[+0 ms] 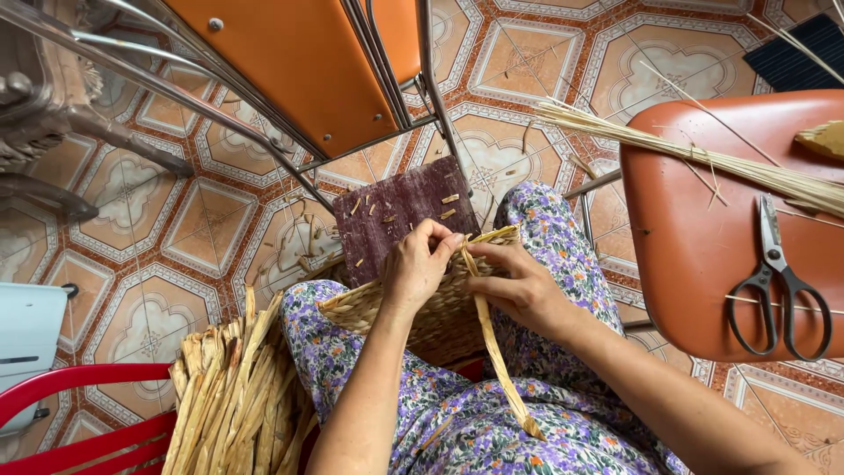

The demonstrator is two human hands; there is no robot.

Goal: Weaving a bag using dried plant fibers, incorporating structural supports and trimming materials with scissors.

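Woven basket [422, 317] on lap, between both hands. Orange stool [703, 237] right of basket, black scissors [778, 281] and pale reeds [703, 158] on it. Dried-straw bundle [233, 396] left of basket. Left hand [420, 264] on basket rim, fingers [440, 242] pinched on flat straw strand [492, 343]. Right hand [519, 286] beside it, fingers closed on same strand.

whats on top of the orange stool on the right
On the orange stool lie black-handled scissors and a bundle of thin pale reeds across its top edge. The stool's right part is out of frame.
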